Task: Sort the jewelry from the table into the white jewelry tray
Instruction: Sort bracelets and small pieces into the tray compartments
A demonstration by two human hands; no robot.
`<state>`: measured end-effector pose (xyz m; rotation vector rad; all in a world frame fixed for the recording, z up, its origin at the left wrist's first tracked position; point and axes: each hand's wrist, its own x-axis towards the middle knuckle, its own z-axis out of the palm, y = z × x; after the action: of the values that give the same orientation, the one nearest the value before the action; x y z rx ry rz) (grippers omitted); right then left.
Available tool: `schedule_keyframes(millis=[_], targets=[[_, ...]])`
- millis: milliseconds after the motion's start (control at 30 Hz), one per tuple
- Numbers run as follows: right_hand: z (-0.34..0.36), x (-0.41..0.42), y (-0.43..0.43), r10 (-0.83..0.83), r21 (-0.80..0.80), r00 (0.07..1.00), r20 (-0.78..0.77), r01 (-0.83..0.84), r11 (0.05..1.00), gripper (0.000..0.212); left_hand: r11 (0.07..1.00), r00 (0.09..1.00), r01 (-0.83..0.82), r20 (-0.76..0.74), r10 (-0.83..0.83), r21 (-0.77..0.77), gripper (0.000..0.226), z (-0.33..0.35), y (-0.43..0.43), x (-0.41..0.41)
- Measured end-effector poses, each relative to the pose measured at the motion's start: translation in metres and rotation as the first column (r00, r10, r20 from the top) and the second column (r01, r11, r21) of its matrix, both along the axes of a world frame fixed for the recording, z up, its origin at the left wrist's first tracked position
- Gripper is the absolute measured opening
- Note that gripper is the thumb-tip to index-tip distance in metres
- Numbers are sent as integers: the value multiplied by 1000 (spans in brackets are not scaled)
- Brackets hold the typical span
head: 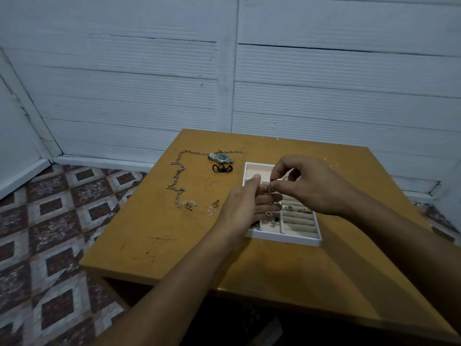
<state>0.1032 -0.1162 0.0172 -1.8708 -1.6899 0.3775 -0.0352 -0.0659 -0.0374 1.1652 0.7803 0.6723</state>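
Pinching tiny piece (268,190) in right hand (311,186) above flat, open left hand (245,207); could drop into wrong tray (282,239) slot if gripped loosely.

Tray: white rectangular jewelry tray (282,239), flat on the table, grey ring rolls at its right.
Rings: small silver rings (289,207) seated in the rolls.
Chain: long silver link necklace (177,176) snaking left of the tray.
Watch: silver dark-dialled wristwatch (221,158) at the chain's far end.
Earrings: two clear beaded earrings (188,204), near left.
Held: small thin gold piece (268,191) raised over the tray.
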Motion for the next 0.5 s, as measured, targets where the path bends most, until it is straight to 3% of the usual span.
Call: schedule_keyframes(millis=[300, 500], targets=[[-13, 15, -7, -94, 81, 995, 25, 91, 992, 6, 937, 986, 112, 151, -65, -331, 51, 0, -6, 8], [-28, 18, -12, -90, 62, 995, 47, 87, 994, 8, 928, 991, 101, 116, -63, -359, 49, -3, -1, 10]])
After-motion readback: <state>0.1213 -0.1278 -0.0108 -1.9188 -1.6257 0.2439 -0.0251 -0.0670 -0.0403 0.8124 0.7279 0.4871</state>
